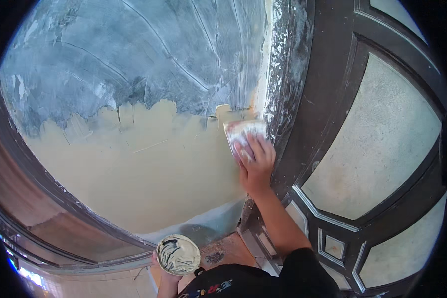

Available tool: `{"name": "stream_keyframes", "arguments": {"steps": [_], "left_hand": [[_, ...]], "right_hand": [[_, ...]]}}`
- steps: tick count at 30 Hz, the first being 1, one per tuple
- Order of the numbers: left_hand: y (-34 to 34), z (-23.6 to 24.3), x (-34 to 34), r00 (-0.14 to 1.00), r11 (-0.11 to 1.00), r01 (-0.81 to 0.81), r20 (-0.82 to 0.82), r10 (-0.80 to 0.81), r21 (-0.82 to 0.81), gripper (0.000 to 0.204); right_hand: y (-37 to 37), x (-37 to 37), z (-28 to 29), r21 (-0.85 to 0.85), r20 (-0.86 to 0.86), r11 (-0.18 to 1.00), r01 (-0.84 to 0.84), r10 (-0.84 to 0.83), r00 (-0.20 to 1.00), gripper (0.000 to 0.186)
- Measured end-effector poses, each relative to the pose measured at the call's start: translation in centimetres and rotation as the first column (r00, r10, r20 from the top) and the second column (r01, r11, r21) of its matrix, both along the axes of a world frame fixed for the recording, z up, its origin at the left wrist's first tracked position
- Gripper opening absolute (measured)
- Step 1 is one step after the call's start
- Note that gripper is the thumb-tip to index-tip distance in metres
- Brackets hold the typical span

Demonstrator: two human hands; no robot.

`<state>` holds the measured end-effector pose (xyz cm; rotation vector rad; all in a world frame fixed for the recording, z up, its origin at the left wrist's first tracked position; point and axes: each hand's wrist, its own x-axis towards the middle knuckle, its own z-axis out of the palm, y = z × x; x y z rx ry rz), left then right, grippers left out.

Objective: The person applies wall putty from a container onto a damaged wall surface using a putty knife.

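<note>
My right hand presses a flat putty knife against the wall, close to the dark door frame. The blade sits at the line where beige wall meets the grey skim coat above. My fingers lie spread over the blade's back. Low in the view, my left hand holds a round plate smeared with whitish putty. Only a little of that hand shows beneath the plate.
A dark wooden door with frosted glass panes fills the right side. A dark curved ledge runs along the lower left of the wall. Reddish floor shows below, near the plate.
</note>
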<state>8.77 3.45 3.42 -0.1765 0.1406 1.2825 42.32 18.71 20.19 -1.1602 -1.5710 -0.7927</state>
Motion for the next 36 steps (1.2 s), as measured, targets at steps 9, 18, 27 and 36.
{"name": "stream_keyframes", "arguments": {"steps": [9, 18, 27, 36], "left_hand": [[0.9, 0.1, 1.1, 0.904, 0.960, 0.161, -0.425, -0.051, 0.228, 0.081], [1.5, -1.5, 1.8, 0.901, 0.969, 0.200, -0.417, -0.123, 0.146, 0.079], [0.4, 0.3, 2.5, 0.909, 0.982, 0.127, -0.412, -0.060, 0.138, 0.077], [-1.1, 0.3, 3.5, 0.936, 0.999, 0.040, -0.350, -0.028, 0.030, 0.074]], "right_hand": [[0.6, -1.4, -10.0, -0.153, 0.057, 0.988, -0.005, 0.014, 0.998, 0.032], [1.4, -2.1, 4.8, 0.077, 0.073, 0.997, -0.010, 0.004, 0.997, 0.029], [-4.2, -3.4, -18.7, -0.422, 0.140, 0.906, 0.010, 0.054, 0.989, 0.038], [2.6, 0.1, 4.1, 0.080, 0.006, 0.992, -0.102, 0.101, 0.995, 0.039]]}}
